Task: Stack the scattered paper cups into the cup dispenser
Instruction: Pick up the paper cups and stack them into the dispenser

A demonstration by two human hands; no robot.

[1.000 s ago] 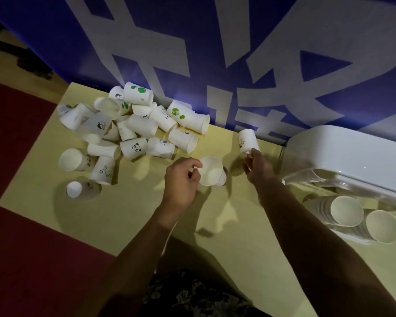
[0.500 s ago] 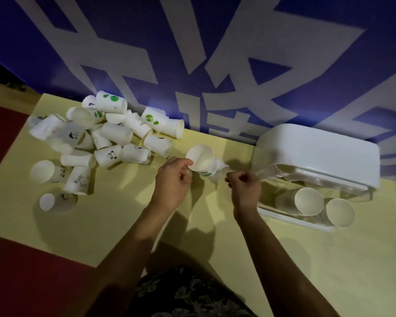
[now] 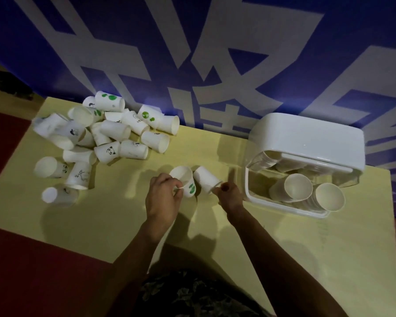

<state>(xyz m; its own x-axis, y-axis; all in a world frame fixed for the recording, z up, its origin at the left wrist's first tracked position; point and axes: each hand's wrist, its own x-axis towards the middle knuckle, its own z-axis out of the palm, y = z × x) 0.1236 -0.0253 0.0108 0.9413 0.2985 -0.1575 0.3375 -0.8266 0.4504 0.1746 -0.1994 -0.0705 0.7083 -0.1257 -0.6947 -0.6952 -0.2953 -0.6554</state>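
Both hands (image 3: 164,194) (image 3: 228,193) pinch white paper cups (image 3: 185,179).

White paper cups (image 3: 114,131), some with green dots or panda prints, on a pale yellow table (image 3: 124,216); white dispenser (image 3: 306,138); blue wall (image 3: 55,53) with grey lettering.

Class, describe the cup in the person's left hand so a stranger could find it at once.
Start at the white dispenser on the yellow table. Left of it, two hands each hold a cup. The left hand pinches the one with green marks; the right-hand cup looks plain.
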